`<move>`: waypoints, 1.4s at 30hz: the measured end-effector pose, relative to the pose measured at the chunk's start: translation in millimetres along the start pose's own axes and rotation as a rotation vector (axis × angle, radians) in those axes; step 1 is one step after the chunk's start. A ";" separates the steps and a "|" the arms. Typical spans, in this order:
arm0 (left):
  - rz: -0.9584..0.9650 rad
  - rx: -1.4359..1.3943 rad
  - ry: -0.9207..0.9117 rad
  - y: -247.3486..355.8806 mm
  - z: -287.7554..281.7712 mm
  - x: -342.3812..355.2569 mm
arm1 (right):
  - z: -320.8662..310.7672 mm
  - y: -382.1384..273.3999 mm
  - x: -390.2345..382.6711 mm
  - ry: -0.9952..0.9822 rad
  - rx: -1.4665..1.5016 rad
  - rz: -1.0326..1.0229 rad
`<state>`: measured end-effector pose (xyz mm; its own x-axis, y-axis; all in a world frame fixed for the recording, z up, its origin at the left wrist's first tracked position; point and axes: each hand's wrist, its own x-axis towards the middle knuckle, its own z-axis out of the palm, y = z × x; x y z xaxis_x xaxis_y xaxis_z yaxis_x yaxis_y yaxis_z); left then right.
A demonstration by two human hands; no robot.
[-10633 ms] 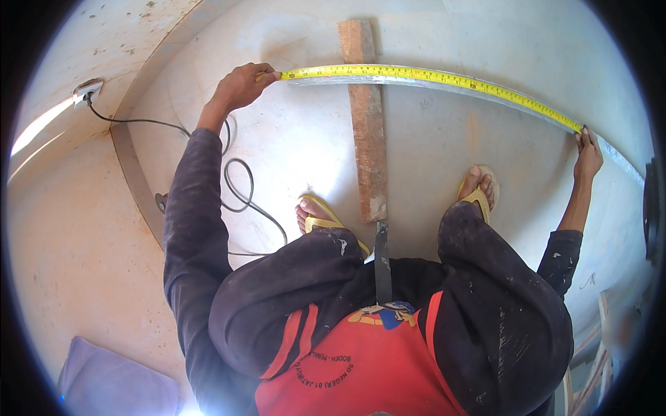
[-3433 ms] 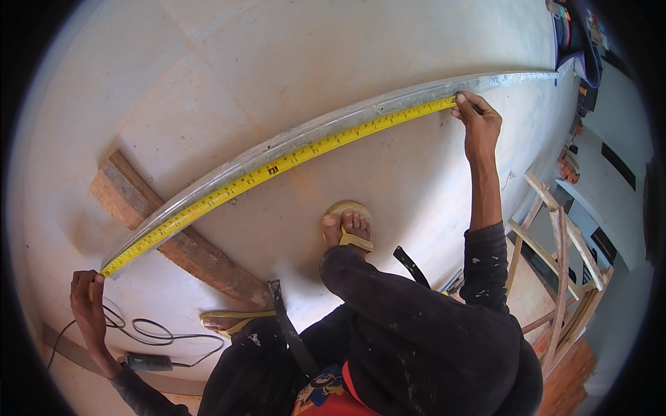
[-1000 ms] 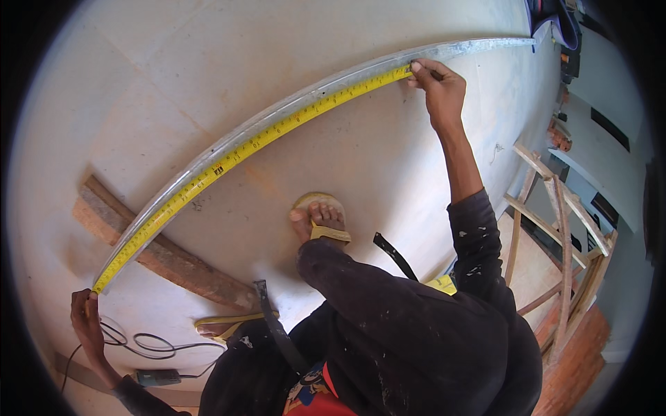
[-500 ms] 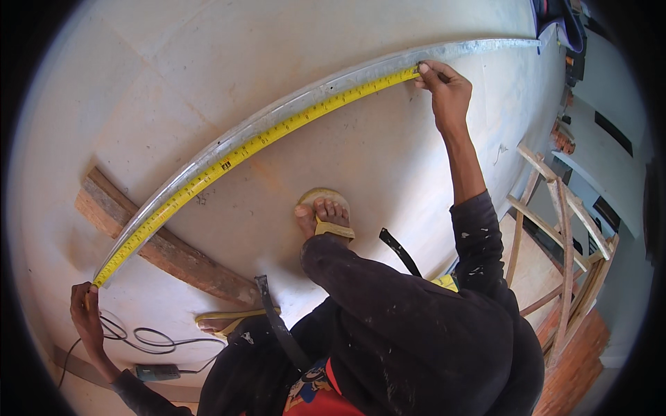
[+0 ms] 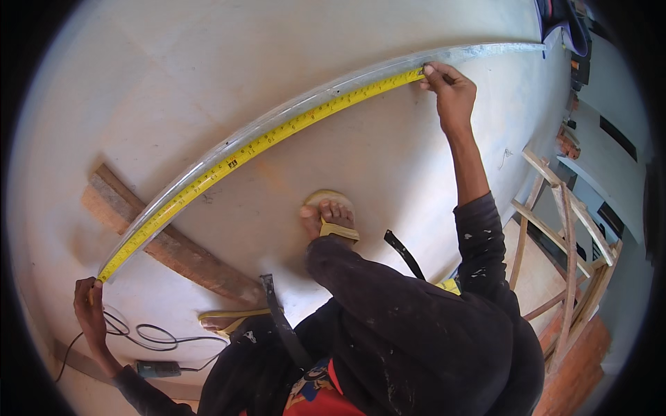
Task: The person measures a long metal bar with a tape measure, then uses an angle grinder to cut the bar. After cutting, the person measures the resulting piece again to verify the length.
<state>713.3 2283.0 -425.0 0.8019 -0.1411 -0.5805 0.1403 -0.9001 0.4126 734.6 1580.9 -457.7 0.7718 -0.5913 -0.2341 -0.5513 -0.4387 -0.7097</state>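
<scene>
A yellow tape measure (image 5: 270, 137) stretches diagonally along a long silvery metal bar (image 5: 485, 50), which crosses over a rough wooden plank (image 5: 194, 263) on the pale floor. My left hand (image 5: 90, 312) grips the tape at its lower-left end, with the fingers partly hidden. My right hand (image 5: 452, 104) pinches the other end at the upper right, beside the bar. My sandaled foot (image 5: 329, 218) stands below the tape, between the two hands.
A corded power tool (image 5: 158, 369) lies at lower left with its looped cable. Dark strips (image 5: 402, 253) are near my knees. A wooden frame (image 5: 569, 263) stands at the right over a lower level, past the floor's edge. Dark purple items (image 5: 565, 31) lie at top right.
Since the oldest frame my body and view have turned, bringing the wooden frame into view. The tape now slopes up to the right. Over the last second both hands shifted only slightly, still holding it.
</scene>
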 end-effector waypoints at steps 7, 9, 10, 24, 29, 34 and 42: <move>-0.067 -0.015 -0.020 7.9 -0.5 0.9 | -2.5 -4.6 13.5 -0.031 -0.044 -0.009; -0.073 -0.031 -0.008 6.7 0.0 0.8 | -5.9 -1.7 2.8 -0.024 -0.046 0.017; -0.042 -0.027 -0.001 5.9 0.3 0.4 | -6.8 -0.4 -3.0 -0.021 -0.027 0.025; -0.118 -0.010 -0.006 10.5 0.3 0.7 | -2.6 -0.5 2.9 -0.010 -0.028 -0.001; -0.037 0.032 0.011 7.9 1.2 1.8 | -3.3 18.1 -24.5 0.011 0.028 0.083; -0.091 0.024 0.026 6.7 -3.2 -13.4 | -17.5 21.7 -51.0 0.051 0.163 0.073; -0.157 -0.076 -0.013 40.5 -10.3 -73.5 | -18.4 -3.8 -79.3 -0.008 0.334 0.037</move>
<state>666.0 2261.1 -358.3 0.7595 -0.0072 -0.6504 0.3066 -0.8779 0.3678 669.6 1617.0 -424.2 0.7561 -0.5971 -0.2679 -0.4459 -0.1703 -0.8787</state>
